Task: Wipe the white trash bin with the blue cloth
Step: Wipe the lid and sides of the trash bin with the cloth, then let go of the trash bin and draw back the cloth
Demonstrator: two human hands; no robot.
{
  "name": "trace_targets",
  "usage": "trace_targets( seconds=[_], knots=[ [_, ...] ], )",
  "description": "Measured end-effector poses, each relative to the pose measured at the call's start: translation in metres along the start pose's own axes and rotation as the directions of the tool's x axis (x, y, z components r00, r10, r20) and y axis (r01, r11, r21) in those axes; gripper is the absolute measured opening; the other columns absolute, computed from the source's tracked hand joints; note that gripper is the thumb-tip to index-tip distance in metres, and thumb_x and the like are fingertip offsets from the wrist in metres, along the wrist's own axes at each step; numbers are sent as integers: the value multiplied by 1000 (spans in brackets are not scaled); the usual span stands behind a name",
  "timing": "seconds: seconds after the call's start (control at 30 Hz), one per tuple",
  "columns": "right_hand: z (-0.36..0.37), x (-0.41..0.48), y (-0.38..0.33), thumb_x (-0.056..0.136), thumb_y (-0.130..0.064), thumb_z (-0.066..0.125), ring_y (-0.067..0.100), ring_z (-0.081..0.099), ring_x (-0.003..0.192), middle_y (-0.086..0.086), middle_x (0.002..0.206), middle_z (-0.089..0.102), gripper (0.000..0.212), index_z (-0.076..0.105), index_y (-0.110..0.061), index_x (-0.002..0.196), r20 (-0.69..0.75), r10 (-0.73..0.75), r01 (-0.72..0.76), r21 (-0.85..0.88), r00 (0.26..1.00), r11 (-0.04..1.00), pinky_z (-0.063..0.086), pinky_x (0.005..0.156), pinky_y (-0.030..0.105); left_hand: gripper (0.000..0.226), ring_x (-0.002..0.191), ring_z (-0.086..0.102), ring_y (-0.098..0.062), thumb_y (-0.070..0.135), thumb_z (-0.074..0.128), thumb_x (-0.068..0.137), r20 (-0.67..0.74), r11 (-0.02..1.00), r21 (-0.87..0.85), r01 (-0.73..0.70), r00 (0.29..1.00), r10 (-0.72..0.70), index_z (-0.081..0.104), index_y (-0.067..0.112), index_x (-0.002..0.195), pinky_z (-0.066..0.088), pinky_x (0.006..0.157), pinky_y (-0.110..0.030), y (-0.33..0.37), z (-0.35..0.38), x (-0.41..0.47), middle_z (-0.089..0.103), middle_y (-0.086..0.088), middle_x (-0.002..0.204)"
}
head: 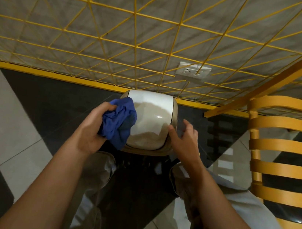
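Left hand (92,125) fisted round bunched blue cloth (119,121) w/ cloth on white trash bin (151,118) lid's left side; right hand (185,138) open (fingers spread), thumb touching bin's right edge.

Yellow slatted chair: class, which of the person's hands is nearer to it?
Right. The right hand sits at the white trash bin's right edge, on the chair's side; the left hand, bunching the blue cloth, is beyond the bin's far side.
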State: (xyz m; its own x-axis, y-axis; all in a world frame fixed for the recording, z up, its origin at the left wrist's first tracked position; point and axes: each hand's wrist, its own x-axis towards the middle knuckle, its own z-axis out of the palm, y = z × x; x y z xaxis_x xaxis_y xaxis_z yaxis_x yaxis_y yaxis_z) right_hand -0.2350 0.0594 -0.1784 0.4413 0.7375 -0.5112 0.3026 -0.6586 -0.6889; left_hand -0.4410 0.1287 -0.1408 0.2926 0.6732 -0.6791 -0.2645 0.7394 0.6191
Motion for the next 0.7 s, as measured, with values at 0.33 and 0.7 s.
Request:
trace_targets(
  seconds=[0.33, 0.7],
  knots=[
    [-68, -78, -58, 91, -38, 52, 8, 60, 106, -4, 117, 62, 42, 48, -23, 130, 284, -150, -4, 478, 947, 878, 51, 87, 28, 26, 82, 66, -17, 24, 45, 87, 112, 984, -176, 24, 994, -5, 69, 14, 93, 55, 71, -30, -4, 100, -71, 70, -6, 90],
    [-233, -128, -41, 94, -28, 52, 17, 64, 107, 6, 115, 67, 31, 56, -10, 118, 73, -153, 78, 606, 986, 791, 51, 95, 34, 61, 109, 59, -33, 13, 64, 71, 427, 994, 88, 63, 899, -95, 44, 2, 128, 44, 99, -49, -34, 272, -109, 59, -23, 121]
  ],
)
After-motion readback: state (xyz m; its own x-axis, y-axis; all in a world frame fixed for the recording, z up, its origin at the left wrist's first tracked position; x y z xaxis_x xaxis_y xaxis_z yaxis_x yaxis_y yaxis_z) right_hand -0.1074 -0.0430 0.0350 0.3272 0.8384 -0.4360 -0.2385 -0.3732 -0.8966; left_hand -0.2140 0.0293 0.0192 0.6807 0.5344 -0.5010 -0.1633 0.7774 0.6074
